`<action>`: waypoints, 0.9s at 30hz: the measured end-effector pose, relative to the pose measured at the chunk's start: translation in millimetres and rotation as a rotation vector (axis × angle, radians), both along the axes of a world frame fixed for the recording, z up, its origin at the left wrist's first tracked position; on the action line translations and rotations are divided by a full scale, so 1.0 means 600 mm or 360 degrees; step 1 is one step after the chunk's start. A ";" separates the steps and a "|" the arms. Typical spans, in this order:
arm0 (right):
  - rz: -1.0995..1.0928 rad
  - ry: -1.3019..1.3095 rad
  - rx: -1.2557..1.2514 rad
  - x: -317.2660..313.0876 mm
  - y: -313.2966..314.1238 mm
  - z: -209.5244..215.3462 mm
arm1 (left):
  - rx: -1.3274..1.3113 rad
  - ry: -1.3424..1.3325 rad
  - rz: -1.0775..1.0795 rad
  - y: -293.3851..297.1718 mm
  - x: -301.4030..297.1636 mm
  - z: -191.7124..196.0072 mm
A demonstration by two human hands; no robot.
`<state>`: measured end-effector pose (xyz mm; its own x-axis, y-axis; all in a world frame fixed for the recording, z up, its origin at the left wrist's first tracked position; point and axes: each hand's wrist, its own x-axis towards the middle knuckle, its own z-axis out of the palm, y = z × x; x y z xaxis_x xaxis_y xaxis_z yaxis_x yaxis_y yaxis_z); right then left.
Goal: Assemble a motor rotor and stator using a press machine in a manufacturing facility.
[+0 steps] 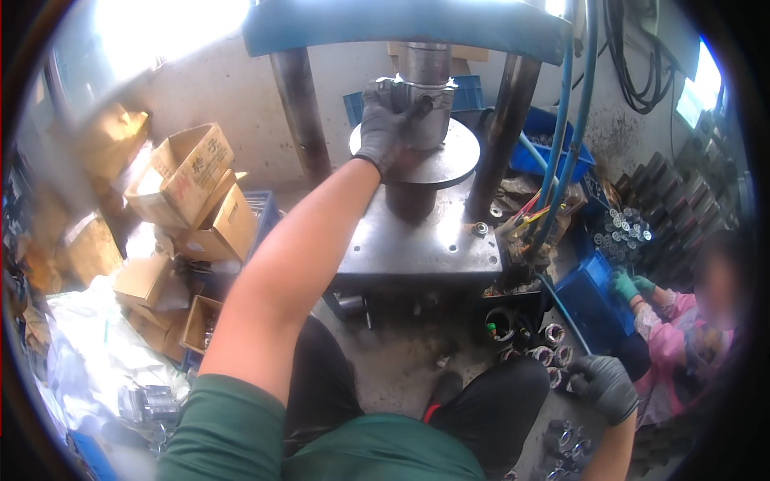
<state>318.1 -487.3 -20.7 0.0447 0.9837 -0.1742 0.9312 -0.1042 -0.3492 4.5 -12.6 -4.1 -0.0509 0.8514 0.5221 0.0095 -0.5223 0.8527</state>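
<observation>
My left hand (383,120), in a dark grey glove, reaches up and is wrapped around a metal cylindrical part (423,112) standing on the round steel platen (449,160) of a press. The press ram (423,62) hangs right above that part. My right hand (603,386), also gloved, hangs low at the right beside my knee, over several metal ring-shaped fittings (549,353) lying on the floor. Its fingers are curled; whether it holds a fitting is hidden.
The press has a blue top beam (401,24), two dark columns (301,112) and a steel base plate (417,248). Cardboard boxes (192,184) are stacked at left. Blue crates (589,297) stand at right, where another person in pink with green gloves (630,284) crouches. Blue hoses (561,136) hang down.
</observation>
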 end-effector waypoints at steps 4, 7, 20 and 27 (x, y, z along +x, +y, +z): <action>0.0035 -0.0047 0.0139 -0.001 -0.014 -0.017 | -0.0092 0.0099 0.0047 -0.012 0.002 -0.006; 0.0064 -0.0087 0.0165 -0.002 -0.012 -0.019 | -0.0048 0.0055 0.0036 0.002 0.001 -0.014; 0.0026 -0.0111 0.0200 -0.009 -0.011 -0.013 | -0.0061 0.0056 0.0032 -0.024 -0.002 0.000; 0.0000 0.0001 0.0240 -0.020 -0.002 -0.003 | -0.0068 0.0050 0.0048 -0.017 0.001 -0.005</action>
